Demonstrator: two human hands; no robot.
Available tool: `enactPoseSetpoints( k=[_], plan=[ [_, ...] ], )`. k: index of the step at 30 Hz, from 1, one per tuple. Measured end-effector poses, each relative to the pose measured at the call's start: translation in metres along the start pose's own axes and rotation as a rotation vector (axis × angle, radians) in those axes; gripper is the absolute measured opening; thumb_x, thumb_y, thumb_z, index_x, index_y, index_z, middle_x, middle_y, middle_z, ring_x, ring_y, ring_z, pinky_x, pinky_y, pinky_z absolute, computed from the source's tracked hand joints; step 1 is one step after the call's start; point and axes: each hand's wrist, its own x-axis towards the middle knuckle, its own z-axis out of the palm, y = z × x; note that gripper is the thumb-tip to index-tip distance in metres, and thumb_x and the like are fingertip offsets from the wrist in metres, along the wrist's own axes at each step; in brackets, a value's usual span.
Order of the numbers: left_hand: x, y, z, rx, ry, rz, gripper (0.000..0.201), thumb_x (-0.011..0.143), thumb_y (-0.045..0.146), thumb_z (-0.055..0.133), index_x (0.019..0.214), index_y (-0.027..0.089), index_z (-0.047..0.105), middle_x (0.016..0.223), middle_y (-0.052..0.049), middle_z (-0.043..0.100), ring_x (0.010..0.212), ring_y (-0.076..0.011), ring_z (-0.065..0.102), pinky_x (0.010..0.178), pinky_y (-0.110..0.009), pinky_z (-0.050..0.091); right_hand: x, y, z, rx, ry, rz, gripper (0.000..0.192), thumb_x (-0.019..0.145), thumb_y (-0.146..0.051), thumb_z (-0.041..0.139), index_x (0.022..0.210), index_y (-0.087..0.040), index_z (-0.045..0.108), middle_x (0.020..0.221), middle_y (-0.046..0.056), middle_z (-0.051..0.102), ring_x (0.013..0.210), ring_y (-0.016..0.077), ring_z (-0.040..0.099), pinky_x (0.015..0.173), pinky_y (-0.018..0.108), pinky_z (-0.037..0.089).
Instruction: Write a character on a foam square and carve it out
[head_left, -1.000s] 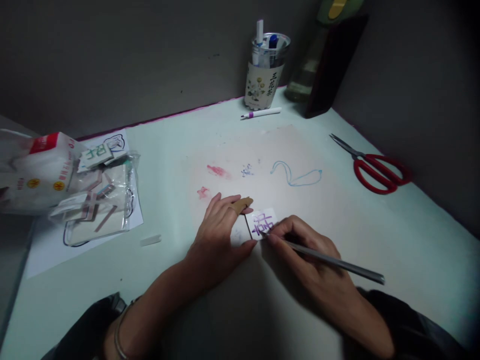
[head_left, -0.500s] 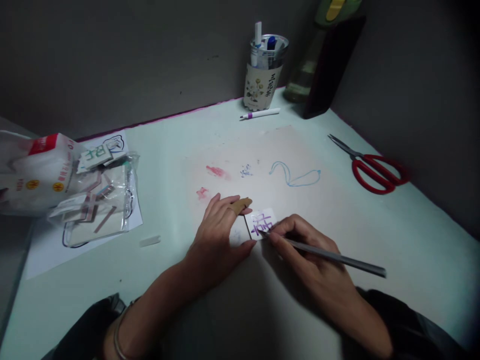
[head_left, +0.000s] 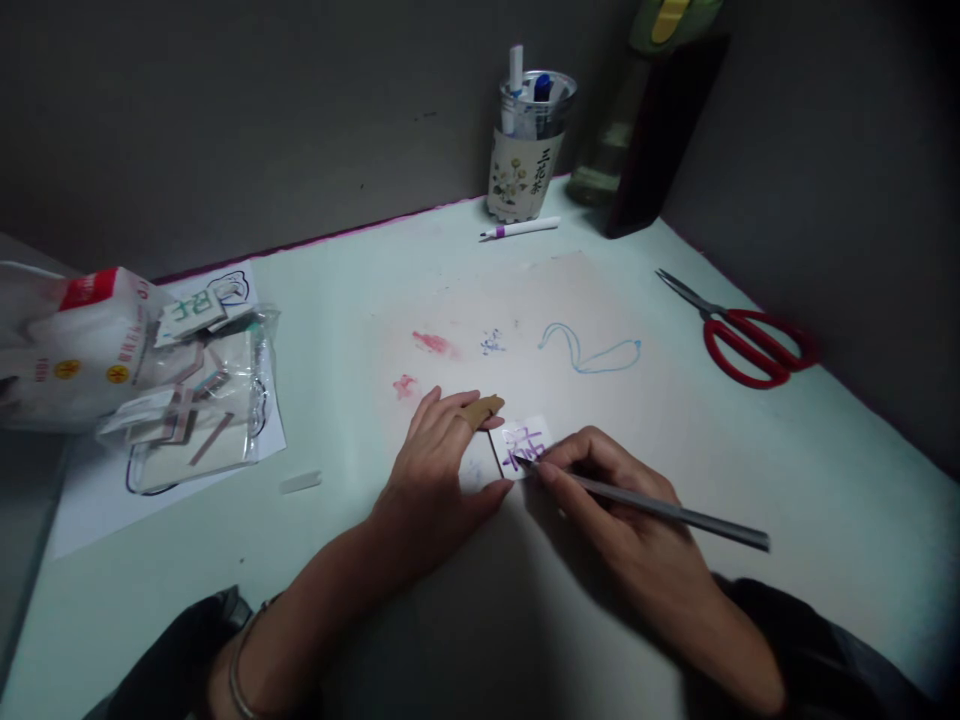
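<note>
My left hand [head_left: 435, 470] lies flat on the table and presses down a small white card [head_left: 525, 443] bearing a purple character. One of its fingers wears a tan plaster. My right hand [head_left: 615, 510] grips a long grey pen-like tool [head_left: 675, 514] whose tip touches the card's lower left part. Part of the card is hidden under my left fingers.
Red scissors [head_left: 750, 340] lie at the right. A cup of pens [head_left: 529, 150] and a white marker [head_left: 519, 228] sit at the back by a bottle [head_left: 622, 130]. Plastic bags with cards [head_left: 187, 400] rest on paper at the left. Ink marks stain the table [head_left: 585, 350].
The tool tip has shifted slightly over the card while my right hand barely moves. My left hand stays in place.
</note>
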Motion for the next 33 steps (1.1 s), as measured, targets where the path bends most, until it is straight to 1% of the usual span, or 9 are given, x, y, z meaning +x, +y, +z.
enactPoseSetpoints(
  k=[7,10,13,16,19,23,26,30,33],
  plan=[
    [-0.001,-0.001,0.001,-0.005,0.009,0.001,0.063,0.079,0.015,0.077,0.134,0.012,0.046,0.122,-0.015,0.067,0.126,-0.0332,0.055,0.117,-0.065,0.03,0.002,0.001,0.002,0.015,0.022,-0.013,0.018,0.093,-0.035,0.061,0.081,-0.022,0.062,0.064,-0.005,0.057,0.055,0.0106,0.048,0.05,0.024,0.036],
    [-0.001,-0.002,0.0,-0.015,-0.003,0.006,0.067,0.079,0.019,0.08,0.136,0.013,0.045,0.124,-0.016,0.066,0.126,-0.0334,0.055,0.117,-0.066,0.029,0.003,0.002,0.002,0.012,0.026,-0.011,0.018,0.093,-0.036,0.061,0.081,-0.022,0.062,0.064,-0.005,0.057,0.054,0.0104,0.047,0.05,0.025,0.036],
    [-0.001,-0.003,-0.003,-0.042,0.017,-0.008,0.066,0.081,0.024,0.08,0.136,0.014,0.045,0.127,-0.016,0.064,0.126,-0.0333,0.054,0.115,-0.063,0.035,0.003,0.001,0.001,0.015,0.024,-0.005,0.019,0.094,-0.036,0.061,0.082,-0.022,0.063,0.065,-0.005,0.057,0.055,0.0105,0.048,0.05,0.025,0.036],
    [0.001,-0.002,-0.006,-0.066,0.049,-0.037,0.057,0.086,0.017,0.073,0.137,0.017,0.046,0.112,-0.01,0.07,0.122,-0.0292,0.057,0.116,-0.06,0.036,0.002,0.0,0.0,0.015,0.017,-0.003,0.019,0.093,-0.036,0.061,0.08,-0.022,0.062,0.064,-0.005,0.057,0.055,0.0105,0.048,0.05,0.024,0.037],
    [0.004,-0.001,-0.006,-0.03,0.063,-0.007,0.053,0.088,0.007,0.066,0.136,0.018,0.046,0.097,-0.003,0.072,0.119,-0.0264,0.057,0.118,-0.062,0.029,0.002,0.0,0.0,0.027,0.009,0.011,0.019,0.093,-0.036,0.061,0.079,-0.022,0.062,0.062,-0.005,0.055,0.053,0.0104,0.047,0.048,0.024,0.036],
    [0.007,0.001,-0.004,0.099,0.079,0.078,0.049,0.09,0.005,0.063,0.135,0.014,0.046,0.09,-0.002,0.072,0.119,-0.0249,0.057,0.12,-0.061,0.024,0.002,-0.001,0.001,0.062,0.02,0.037,0.019,0.091,-0.036,0.062,0.078,-0.022,0.062,0.059,-0.005,0.054,0.051,0.0104,0.045,0.046,0.024,0.035],
    [0.01,0.002,-0.006,0.174,0.05,0.118,0.047,0.092,0.006,0.061,0.136,0.011,0.045,0.088,-0.002,0.071,0.115,-0.0241,0.059,0.12,-0.061,0.023,0.002,-0.002,0.0,0.099,0.059,0.046,0.02,0.091,-0.036,0.064,0.077,-0.022,0.063,0.062,-0.004,0.059,0.055,0.0108,0.049,0.049,0.024,0.039],
    [0.013,0.005,-0.009,0.247,0.021,0.164,0.043,0.095,0.008,0.056,0.137,0.009,0.044,0.087,-0.003,0.071,0.112,-0.0248,0.06,0.119,-0.064,0.023,0.001,-0.001,-0.006,0.194,0.14,0.029,0.017,0.098,-0.037,0.058,0.1,-0.025,0.07,0.072,-0.001,0.07,0.062,0.0134,0.06,0.058,0.026,0.048],
    [0.013,0.006,-0.009,0.276,0.0,0.166,0.045,0.095,0.006,0.052,0.139,0.008,0.042,0.086,-0.003,0.07,0.111,-0.0243,0.06,0.12,-0.063,0.02,0.003,0.005,-0.011,0.071,0.204,-0.08,0.019,0.1,-0.035,0.056,0.109,-0.025,0.069,0.083,0.003,0.073,0.072,0.0174,0.067,0.068,0.032,0.054]
  ],
)
